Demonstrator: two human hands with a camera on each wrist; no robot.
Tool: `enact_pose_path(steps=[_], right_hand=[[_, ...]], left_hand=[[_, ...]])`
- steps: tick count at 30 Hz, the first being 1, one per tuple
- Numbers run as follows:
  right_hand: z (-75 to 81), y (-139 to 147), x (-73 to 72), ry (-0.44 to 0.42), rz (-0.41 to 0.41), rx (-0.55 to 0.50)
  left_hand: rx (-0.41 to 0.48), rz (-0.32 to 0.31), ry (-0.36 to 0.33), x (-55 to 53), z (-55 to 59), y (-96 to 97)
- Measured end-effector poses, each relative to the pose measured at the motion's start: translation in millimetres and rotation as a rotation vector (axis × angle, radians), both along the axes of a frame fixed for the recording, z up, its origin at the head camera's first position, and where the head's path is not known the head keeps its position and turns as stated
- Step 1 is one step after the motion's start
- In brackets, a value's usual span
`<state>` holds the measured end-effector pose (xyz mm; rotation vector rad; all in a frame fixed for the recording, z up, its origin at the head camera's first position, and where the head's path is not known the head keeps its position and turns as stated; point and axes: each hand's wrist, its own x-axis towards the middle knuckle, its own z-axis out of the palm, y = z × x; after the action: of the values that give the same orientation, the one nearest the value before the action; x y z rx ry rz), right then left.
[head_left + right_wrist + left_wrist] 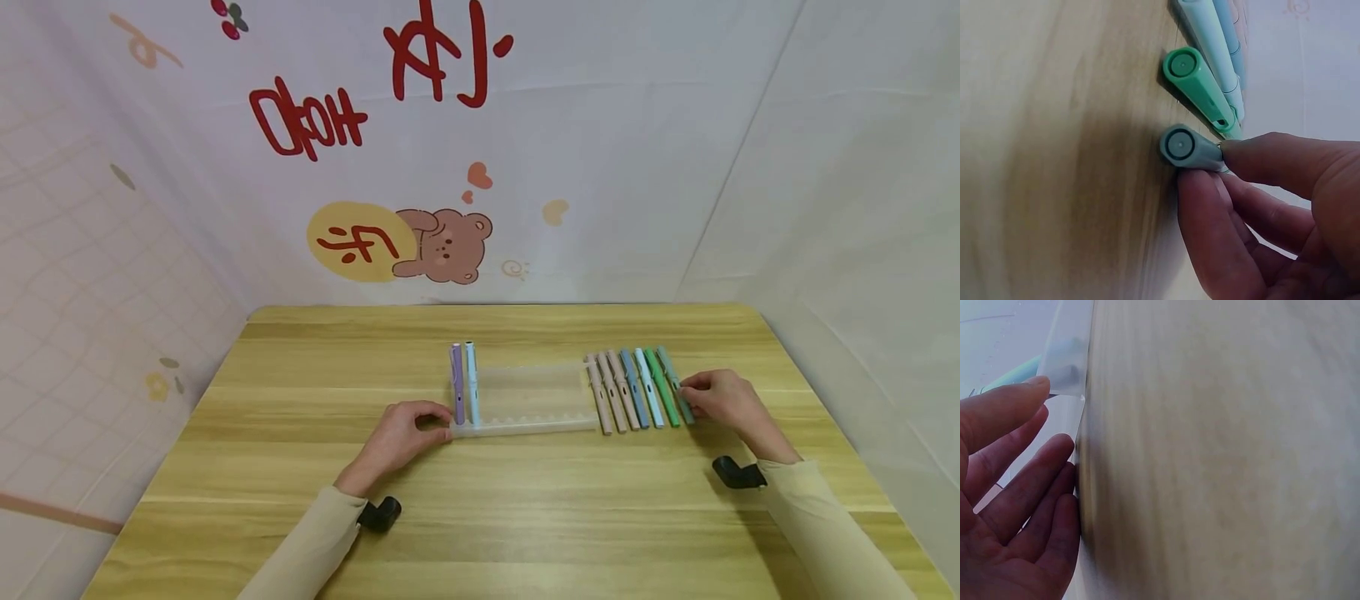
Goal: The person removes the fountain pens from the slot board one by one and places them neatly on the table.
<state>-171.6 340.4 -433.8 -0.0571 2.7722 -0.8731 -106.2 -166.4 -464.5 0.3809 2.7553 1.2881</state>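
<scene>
A clear plastic pen rack [536,427] with a notched front edge lies on the table. A purple pen [458,385] and a light blue pen [472,385] rest side by side at its left end. My left hand [405,433] holds the rack's front left corner between thumb and fingers; in the left wrist view the thumb [1010,406] lies on the clear plastic [1063,369]. On the right, my right hand [731,404] pinches a grey-green pen [1191,147], the outermost of a row. A green pen [1200,87] lies just beside it.
Left of the green pen lie a pale blue pen [648,387], a darker blue pen [633,387] and several beige-pink pens [604,396], the leftmost close to the rack's right end. The wooden table [525,517] meets a printed wall covering [615,167] behind.
</scene>
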Motion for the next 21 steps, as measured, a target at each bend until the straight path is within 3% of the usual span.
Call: enact_pose_path(steps=[21], right_hand=[[-4.9, 3.8, 4.4, 0.041, -0.026, 0.026]], left_hand=[[0.004, -0.002, 0.011, 0.0, 1.6, 0.5]])
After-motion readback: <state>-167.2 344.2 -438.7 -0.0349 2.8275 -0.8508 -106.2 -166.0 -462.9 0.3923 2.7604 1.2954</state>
